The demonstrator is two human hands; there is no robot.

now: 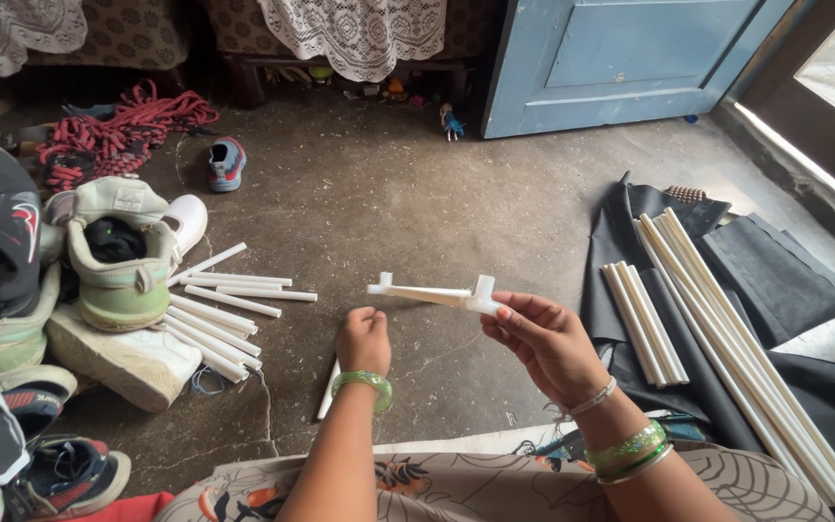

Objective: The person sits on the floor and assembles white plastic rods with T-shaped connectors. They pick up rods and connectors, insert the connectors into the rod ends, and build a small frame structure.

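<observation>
A white plastic connector piece is held up above the concrete floor, its long axis running left to right and tilted slightly down toward the right, with short prongs standing up at each end. The right hand pinches its right end between fingertips. The left hand is clenched around a white tube that slants down to the near floor. Short white tubes lie left beside shoes; long white tubes rest on black fabric at right.
</observation>
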